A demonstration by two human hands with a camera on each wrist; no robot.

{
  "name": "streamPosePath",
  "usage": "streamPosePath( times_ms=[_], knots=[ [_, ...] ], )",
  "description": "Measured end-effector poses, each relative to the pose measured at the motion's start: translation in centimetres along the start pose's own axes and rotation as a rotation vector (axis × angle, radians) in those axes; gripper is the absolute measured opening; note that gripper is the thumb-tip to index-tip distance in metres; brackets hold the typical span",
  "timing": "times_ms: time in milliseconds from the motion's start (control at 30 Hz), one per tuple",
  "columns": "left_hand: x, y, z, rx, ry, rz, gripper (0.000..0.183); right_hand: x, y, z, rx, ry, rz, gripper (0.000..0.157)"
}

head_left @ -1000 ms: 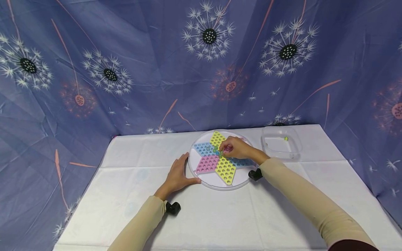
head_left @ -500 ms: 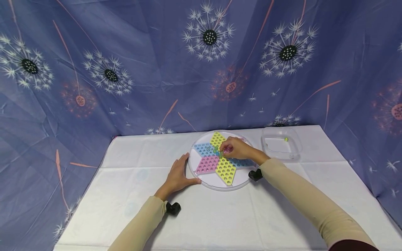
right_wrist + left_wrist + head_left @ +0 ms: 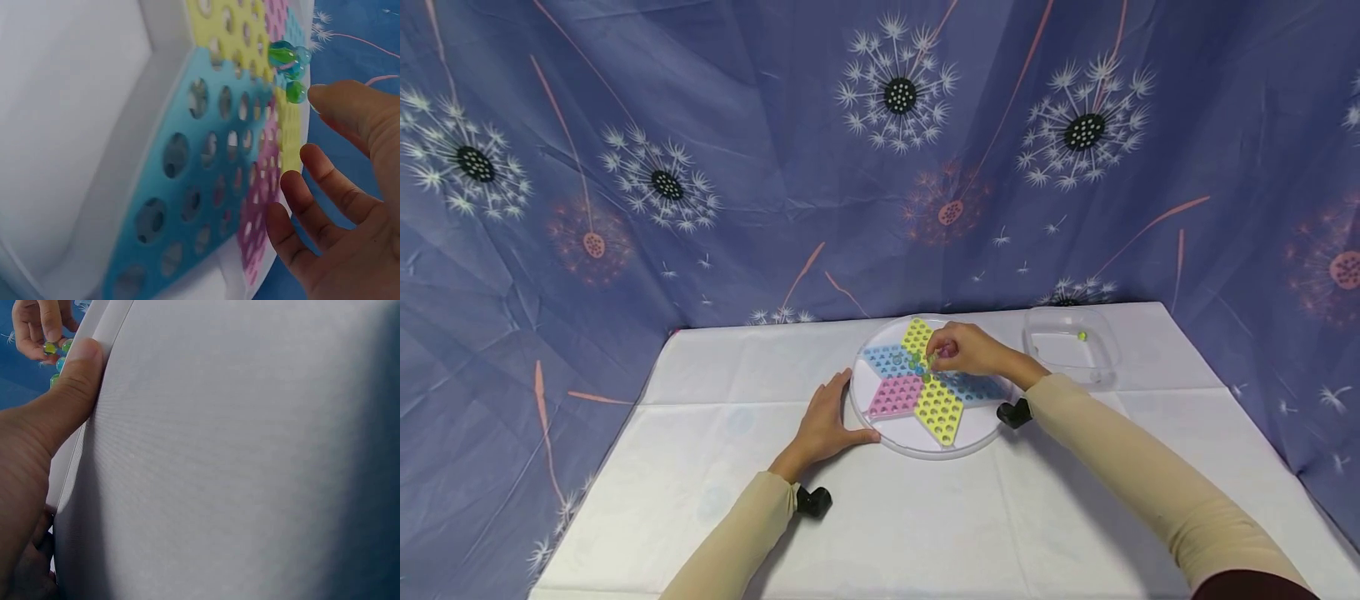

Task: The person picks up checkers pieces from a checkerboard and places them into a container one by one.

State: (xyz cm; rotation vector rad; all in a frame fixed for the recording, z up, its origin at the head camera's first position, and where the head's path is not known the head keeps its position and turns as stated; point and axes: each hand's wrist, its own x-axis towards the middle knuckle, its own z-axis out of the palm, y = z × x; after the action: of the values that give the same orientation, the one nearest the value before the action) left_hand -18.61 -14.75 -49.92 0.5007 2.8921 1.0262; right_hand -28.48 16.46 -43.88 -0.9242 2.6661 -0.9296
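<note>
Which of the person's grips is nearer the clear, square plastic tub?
The right grip: it is over the round white plastic board, left of the tub. The left grip touches the board's left edge, farther away.

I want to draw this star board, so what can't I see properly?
Head view: the right hand hides part of the star board.
Head view: the clustered marbles are too small to count surely.
Left wrist: the left edge cuts off part of the left hand.
Right wrist: the left edge cuts off some star board.
</note>
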Motion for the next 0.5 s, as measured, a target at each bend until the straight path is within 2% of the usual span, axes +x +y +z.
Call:
streamPosePath(
  times_ms=[400,500],
  knots=[
    [-0.1,0.1,0.0,-0.004,-0.001,-0.004,0.125,-0.2,-1.0,-2.0,0.077,0.071,-0.026,0.016],
    [0.0,0.1,-0.1,-0.009,0.0,-0.001,0.125,-0.1,-1.2,-2.5,0.064,0.083,-0.022,0.016]
  ],
)
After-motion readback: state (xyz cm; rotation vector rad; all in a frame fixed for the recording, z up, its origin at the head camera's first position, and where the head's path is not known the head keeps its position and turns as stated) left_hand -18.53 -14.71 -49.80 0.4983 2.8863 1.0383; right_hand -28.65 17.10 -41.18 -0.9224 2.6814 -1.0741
